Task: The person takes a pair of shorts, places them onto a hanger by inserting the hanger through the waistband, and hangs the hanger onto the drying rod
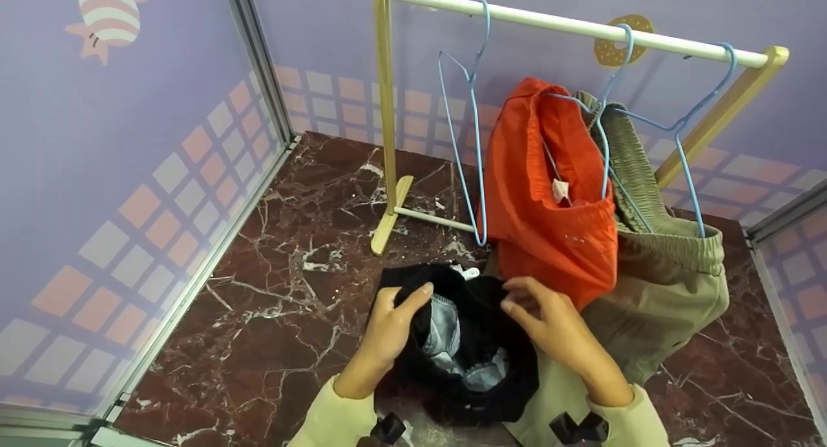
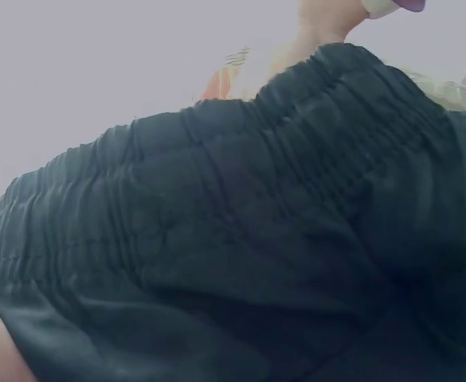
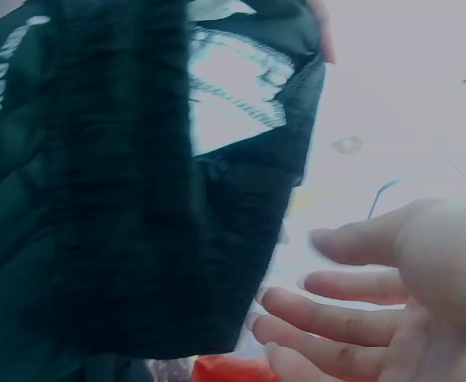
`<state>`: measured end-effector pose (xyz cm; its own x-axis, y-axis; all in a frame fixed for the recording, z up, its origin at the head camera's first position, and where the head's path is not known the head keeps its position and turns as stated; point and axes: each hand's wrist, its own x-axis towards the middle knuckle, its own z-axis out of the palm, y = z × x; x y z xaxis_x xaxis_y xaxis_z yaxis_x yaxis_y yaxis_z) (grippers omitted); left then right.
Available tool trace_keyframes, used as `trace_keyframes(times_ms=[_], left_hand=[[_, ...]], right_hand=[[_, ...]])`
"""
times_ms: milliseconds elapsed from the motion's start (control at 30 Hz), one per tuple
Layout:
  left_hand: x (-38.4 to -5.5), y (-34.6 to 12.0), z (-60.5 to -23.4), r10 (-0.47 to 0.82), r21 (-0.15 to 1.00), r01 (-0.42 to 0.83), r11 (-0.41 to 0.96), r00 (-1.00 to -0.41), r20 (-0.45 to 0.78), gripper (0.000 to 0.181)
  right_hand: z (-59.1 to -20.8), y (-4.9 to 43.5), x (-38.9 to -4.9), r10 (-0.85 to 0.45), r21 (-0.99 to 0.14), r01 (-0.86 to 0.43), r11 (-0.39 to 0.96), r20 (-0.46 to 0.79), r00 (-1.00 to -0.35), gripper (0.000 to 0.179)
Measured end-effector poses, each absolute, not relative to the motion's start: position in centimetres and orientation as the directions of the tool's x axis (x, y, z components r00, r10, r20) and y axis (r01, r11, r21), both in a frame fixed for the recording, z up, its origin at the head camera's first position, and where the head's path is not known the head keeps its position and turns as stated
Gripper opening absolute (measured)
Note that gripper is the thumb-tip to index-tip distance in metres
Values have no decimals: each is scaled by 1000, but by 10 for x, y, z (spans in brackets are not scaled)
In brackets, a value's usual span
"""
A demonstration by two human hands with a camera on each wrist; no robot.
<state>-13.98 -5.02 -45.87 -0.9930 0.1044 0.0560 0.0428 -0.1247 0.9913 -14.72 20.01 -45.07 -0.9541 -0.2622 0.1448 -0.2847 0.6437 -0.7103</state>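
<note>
A pair of black elastic-waisted pants (image 1: 520, 382) is held up with its waist open, pale pocket lining showing inside. My left hand (image 1: 391, 321) grips one side of the waistband, thumb over the edge. In the left wrist view the gathered waistband (image 2: 193, 183) fills most of the picture. My right hand (image 1: 559, 321) is at the opposite side of the waist. In the right wrist view its fingers (image 3: 336, 314) are loosely bent beside the cloth, with nothing between them. White lettering (image 3: 5, 64) shows on the fabric there.
A wooden rack with a white bar (image 1: 549, 20) stands ahead. From it hang a bare blue hanger (image 1: 476, 130), orange pants (image 1: 549, 253) and khaki pants (image 1: 685, 292) on blue hangers. Patterned walls (image 1: 161, 111) enclose the dark red marble floor (image 1: 258, 318).
</note>
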Motion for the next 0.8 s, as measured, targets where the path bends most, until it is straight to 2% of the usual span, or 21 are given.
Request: trace_keyframes(times_ms=[167,467,800], left_hand=[[-141,-52,-460,101,991,37,-126,-994,50,52],[-143,-53,-464,70,991,22,-130,-997,31,41],[-144,-58,-470,77,983,-26,-180,-997,-13,36]], right_hand=[[-434,189,-154,-198,-767,-220,603,122,-972,30],[-417,165,-169,-155,-874,-137,467,72,-985,51],[-411,138,-192,-55,-940,-38,340,20,-998,57]])
